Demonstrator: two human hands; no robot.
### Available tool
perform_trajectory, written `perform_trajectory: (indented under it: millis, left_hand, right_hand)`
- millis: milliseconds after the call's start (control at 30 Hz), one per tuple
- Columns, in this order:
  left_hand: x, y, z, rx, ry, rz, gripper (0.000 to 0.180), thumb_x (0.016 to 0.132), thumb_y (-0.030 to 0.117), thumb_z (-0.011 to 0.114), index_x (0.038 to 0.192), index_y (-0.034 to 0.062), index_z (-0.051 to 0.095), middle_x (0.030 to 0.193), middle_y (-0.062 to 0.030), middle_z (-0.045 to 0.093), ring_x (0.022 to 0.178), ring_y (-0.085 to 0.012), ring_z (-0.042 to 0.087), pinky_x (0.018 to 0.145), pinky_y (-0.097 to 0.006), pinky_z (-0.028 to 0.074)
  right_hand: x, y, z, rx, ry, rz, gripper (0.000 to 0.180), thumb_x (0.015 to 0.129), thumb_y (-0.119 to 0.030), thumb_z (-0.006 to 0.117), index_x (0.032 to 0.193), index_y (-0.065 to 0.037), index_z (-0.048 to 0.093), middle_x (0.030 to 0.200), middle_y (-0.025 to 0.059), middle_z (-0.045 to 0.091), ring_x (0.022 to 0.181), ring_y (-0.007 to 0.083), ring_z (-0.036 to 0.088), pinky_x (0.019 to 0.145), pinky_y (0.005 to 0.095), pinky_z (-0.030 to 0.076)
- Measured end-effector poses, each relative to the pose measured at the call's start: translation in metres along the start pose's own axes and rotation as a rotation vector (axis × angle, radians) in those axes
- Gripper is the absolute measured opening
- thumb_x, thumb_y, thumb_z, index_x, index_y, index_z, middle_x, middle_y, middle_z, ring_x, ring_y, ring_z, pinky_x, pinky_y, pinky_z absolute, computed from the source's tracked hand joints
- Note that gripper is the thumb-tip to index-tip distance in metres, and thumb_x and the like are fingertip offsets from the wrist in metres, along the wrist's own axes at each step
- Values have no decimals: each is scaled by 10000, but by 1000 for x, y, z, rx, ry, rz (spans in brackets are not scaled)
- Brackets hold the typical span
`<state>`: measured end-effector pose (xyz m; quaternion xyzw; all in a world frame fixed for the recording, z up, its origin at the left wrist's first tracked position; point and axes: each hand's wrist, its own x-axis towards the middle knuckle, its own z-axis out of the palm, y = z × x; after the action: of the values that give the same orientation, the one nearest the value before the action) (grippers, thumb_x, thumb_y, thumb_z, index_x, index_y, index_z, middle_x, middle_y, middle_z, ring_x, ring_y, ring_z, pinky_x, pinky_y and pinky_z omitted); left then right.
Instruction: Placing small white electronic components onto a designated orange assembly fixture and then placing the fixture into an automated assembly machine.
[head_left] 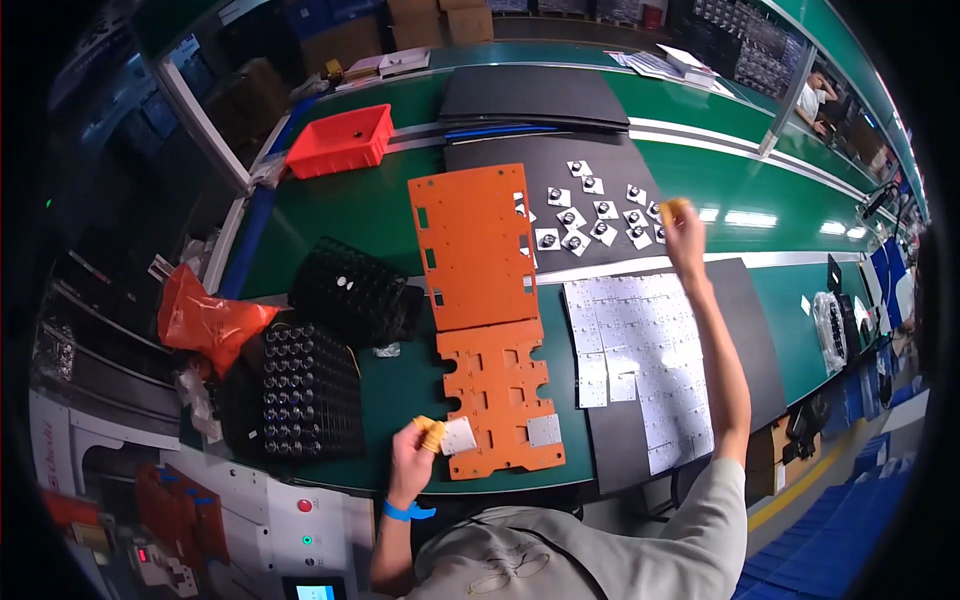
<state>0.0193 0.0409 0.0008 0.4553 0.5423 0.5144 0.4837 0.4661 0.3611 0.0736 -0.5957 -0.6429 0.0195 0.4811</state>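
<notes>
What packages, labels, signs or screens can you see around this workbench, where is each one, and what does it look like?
Cardboard boxes: far edge, beyond the green bench, brown, stacked.
Orange plastic bag: left of the black trays, crumpled.
Small screen: bottom edge, on the white machine, lit blue-white.
White square piece: held in the left hand, at the orange plate's near corner.
Right hand: reaching far right, fingertips capped yellow.

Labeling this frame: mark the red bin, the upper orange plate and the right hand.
red bin (pixel 340 140), head view, on its front wall.
upper orange plate (pixel 472 245), head view, plate middle.
right hand (pixel 683 228), head view, back of hand.
</notes>
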Motion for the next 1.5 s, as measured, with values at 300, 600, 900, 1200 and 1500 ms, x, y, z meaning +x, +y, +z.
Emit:
perform_trajectory:
  millis: [300,600,900,1200,1500]
  left_hand:
    - [-25,34,27,-250,-79,-158,161,1009,210,617,930,71,595,739,60,522,556,-9,390,474,-192,310]
    - [-31,17,63,-616,-145,-370,191,1070,176,447,1027,38,571,812,-23,553,656,-113,491,588,-277,414]
    - [-17,25,45,-1129,-346,-622,149,997,140,445,887,67,513,740,-23,427,607,-98,392,524,-233,321]
    - [18,40,52,-1260,-426,-766,142,970,78,382,839,81,436,735,-1,374,594,-90,337,537,-235,272]
    - [51,58,68,-1058,-649,-859,179,1028,117,335,937,61,479,750,10,377,600,-77,340,531,-224,302]
  right_hand:
    - [-221,-150,-45,81,-1362,73,366,961,-307,626,856,37,688,715,220,657,693,379,655,673,466,521]
    - [-184,-129,-35,403,-983,387,210,947,-162,641,862,15,716,616,69,638,539,124,595,507,327,465]
    - [-14,-47,100,-338,-344,-480,120,893,-103,568,819,-22,616,813,166,678,673,355,678,590,449,554]
    - [10,-84,182,-708,-491,-506,106,810,-101,666,712,-87,705,752,127,715,728,286,722,609,397,537]
    - [-95,-215,-5,364,-1040,-534,358,883,-341,714,774,-2,680,772,133,670,670,324,662,622,412,518]
